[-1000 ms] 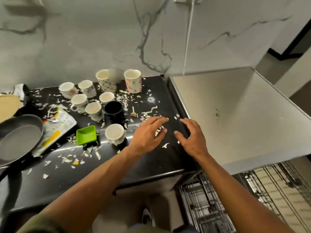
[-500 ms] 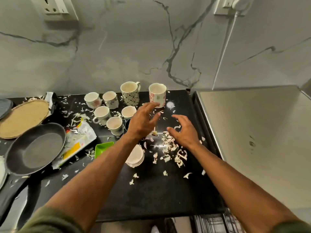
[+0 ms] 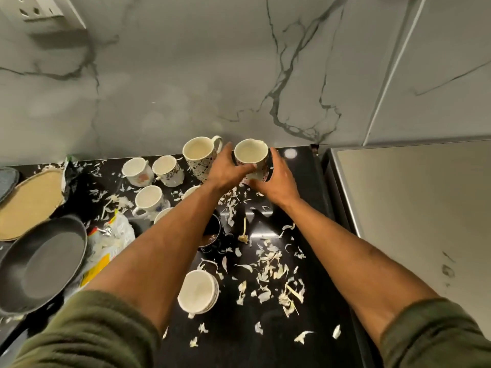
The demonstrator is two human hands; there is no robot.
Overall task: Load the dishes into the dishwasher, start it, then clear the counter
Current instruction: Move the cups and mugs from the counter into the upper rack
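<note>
A tall mug with red marks (image 3: 251, 158) stands upright at the back of the black counter (image 3: 305, 322), near the wall. My left hand (image 3: 225, 172) wraps its left side and my right hand (image 3: 276, 179) cups its right side and base. Just left of it stands a patterned tall mug (image 3: 198, 155). Several small white cups, among them a floral cup (image 3: 136, 170), cluster further left. My left forearm hides part of a black mug (image 3: 211, 232). A low white cup (image 3: 198, 290) sits near the front.
Pale vegetable peel scraps (image 3: 271, 269) litter the counter. At the left lie a grey pan (image 3: 42, 264), a tan round plate (image 3: 29, 203) and a crumpled wrapper (image 3: 109, 243). The steel dishwasher top (image 3: 414, 208) adjoins the counter on the right. A cable runs down the wall.
Both hands have moved from the counter's middle toward the wall and closed round the tall mug with red marks. The view has tilted further over the counter.
</note>
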